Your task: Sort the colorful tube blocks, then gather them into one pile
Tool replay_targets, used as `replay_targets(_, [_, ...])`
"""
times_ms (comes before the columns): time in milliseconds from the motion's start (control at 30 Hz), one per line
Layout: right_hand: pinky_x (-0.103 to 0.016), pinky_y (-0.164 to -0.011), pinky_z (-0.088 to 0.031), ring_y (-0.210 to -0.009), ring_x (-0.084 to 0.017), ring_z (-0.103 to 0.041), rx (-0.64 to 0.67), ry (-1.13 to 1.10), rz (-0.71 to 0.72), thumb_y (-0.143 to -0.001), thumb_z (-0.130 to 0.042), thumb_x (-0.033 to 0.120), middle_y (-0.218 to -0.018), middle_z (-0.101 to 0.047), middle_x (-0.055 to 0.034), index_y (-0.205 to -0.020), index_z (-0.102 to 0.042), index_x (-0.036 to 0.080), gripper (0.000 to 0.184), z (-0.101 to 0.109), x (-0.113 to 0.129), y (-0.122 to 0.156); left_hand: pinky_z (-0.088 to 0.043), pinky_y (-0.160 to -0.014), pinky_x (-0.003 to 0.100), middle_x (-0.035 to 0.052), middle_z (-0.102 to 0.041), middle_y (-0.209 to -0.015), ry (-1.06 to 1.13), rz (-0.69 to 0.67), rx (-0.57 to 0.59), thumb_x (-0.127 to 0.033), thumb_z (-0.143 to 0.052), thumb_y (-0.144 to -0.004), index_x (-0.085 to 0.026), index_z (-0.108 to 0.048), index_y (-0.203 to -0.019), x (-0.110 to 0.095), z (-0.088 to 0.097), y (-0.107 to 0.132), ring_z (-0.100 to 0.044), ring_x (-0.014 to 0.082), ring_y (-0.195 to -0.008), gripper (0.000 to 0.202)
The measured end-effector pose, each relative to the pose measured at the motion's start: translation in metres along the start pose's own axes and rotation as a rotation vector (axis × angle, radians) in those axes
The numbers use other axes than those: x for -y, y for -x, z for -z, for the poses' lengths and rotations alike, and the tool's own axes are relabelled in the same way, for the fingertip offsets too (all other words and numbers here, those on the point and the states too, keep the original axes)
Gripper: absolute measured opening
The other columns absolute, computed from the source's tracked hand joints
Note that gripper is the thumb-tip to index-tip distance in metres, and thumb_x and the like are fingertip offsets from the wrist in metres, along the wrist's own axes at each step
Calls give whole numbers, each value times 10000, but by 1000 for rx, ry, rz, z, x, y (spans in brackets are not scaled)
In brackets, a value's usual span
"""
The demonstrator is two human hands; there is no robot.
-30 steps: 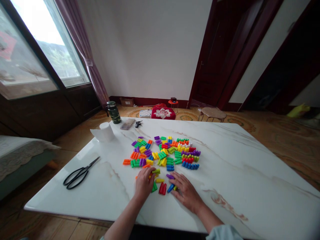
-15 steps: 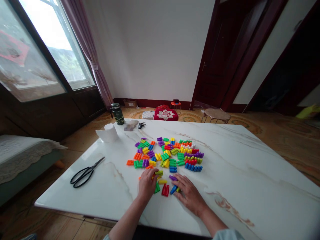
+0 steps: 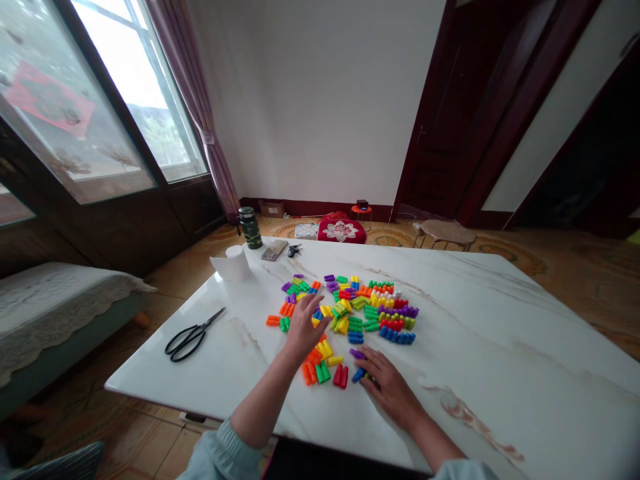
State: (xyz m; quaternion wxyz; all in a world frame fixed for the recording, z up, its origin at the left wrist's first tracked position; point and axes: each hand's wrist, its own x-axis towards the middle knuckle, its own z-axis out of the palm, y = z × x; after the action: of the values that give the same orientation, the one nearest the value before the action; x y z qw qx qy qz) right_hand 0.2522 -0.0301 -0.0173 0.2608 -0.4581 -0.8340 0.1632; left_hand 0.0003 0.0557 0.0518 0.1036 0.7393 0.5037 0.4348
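Lots of small bright plastic pegs [image 3: 356,327], red, blue, green, yellow, orange and purple, lying on their sides in a big messy heap, some in short neat rows, a small bunch [image 3: 320,363] just below the heap, on a white stone table [image 3: 505,373]

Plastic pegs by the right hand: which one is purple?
The lone purple peg, lying just ahead of the right hand; the blue peg below it sits closer to the hand.
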Motion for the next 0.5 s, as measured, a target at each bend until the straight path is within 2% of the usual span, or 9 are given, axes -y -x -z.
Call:
replay_targets(100, [-447,-1086,-452,-1305,-240,-503,-94,-36,24,-966,-490,357,-1383,-575,-60,-1227,-653,286,316,-8,-12,3,-448,-1031,527,157,-478,-1434,-102,-38,122,-519,-629,-844,-275,-471,-1405,10,7,56,-461,334,-1324,632])
replay_targets(200, [-434,-995,-523,-1172,-246,-595,-212,-62,47,-967,-473,360,-1240,-657,-78,-1145,-699,283,297,-17,-23,0,-282,-1117,647,158,-329,-1555,-196,-151,297,-675,-720,-673,-311,-348,-1491,15,8,105,-299,412,-1422,969])
replay_targets(233, [-432,-952,-545,-1110,-250,-622,-246,-69,43,-966,-471,369,-1167,-682,-85,-1093,-721,281,295,-18,-23,-4,-259,-1116,668,156,-297,-1572,-218,-173,314,-680,-733,-650,-318,-340,-1496,16,7,114,-268,426,-1433,1001])
replay_targets(300, [-428,-867,-573,-998,-256,-652,-293,-87,7,-961,-468,387,-1016,-702,-90,-977,-753,279,306,-18,-18,-17,-249,-1114,679,150,-266,-1588,-256,-159,302,-623,-772,-638,-322,-339,-1497,16,5,118,-233,432,-1445,1008])
replay_targets(367, [-432,-849,-570,-971,-262,-653,-330,-107,-49,-958,-469,395,-972,-692,-91,-924,-761,276,318,-14,-5,-37,-267,-1112,666,148,-269,-1587,-273,-111,255,-542,-798,-646,-316,-370,-1483,16,2,106,-225,426,-1450,966])
replay_targets(433, [-454,-941,-528,-1090,-274,-614,-396,-111,-89,-955,-474,400,-1153,-652,-101,-1008,-748,268,308,-5,10,-58,-273,-1111,655,151,-286,-1579,-274,-84,220,-532,-788,-663,-305,-406,-1465,19,-2,86,-231,424,-1448,916])
replay_targets(500, [-484,-1042,-451,-1230,-289,-528,-492,-67,-110,-947,-492,423,-1331,-559,-102,-1084,-724,266,312,7,13,-75,-257,-1114,659,156,-293,-1574,-291,-55,194,-578,-750,-691,-301,-407,-1466,25,-6,69,-250,423,-1440,892])
